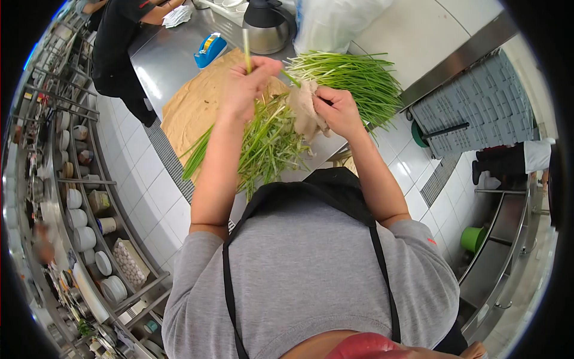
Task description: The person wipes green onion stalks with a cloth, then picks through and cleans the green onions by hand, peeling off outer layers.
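My left hand is closed around a green onion, its pale end pointing up. A green stretch of stalk runs from this hand to a beige cloth. My right hand grips that cloth, which is bunched around part of the stalk. Below my hands lies a loose heap of limp green leaves and trimmings, partly hidden by my left forearm. Just beyond my right hand rests a big bundle of long green onions, their pale ends toward the left.
Brown paper covers part of the steel table. A blue tape dispenser, a steel jug and a clear plastic bag stand behind. Another person works at the far left. Loaded shelves line the left side.
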The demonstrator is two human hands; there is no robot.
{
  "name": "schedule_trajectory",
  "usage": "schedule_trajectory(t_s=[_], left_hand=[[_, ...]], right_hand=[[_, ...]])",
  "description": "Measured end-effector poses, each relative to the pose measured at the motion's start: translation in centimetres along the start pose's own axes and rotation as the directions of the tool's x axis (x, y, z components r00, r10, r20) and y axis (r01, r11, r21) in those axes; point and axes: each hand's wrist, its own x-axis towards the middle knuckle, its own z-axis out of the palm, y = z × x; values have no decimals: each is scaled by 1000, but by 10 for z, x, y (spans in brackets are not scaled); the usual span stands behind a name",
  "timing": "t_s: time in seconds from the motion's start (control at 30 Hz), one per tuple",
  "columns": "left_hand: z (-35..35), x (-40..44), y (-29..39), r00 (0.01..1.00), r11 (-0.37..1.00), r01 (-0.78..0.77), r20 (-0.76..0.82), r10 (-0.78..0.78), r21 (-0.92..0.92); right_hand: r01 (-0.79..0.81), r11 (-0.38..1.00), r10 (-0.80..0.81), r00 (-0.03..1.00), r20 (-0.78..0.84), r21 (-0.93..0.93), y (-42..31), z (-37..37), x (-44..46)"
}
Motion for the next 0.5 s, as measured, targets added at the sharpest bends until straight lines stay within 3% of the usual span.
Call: schedule_trajectory(t_s=[0.13,0.33,0.43,0.5], left_hand=[[-26,3,18,995,996,-78,-59,75,-50],[-80,-2,55,921,951,-255,-344,184,-173],[-81,-16,78,895,937,-281,-411,177,-209],[-90,-21,75,917,970,-218,-364,166,-108]], right_hand=[[-36,999,36,999,8,-25,8,-7,-7],[-71,996,66,992,-103,-45,43,-19,-18],[-228,974,226,963,-146,5,60,-20,-22],[-284,954,298,936,-187,97,66,-14,-20]])
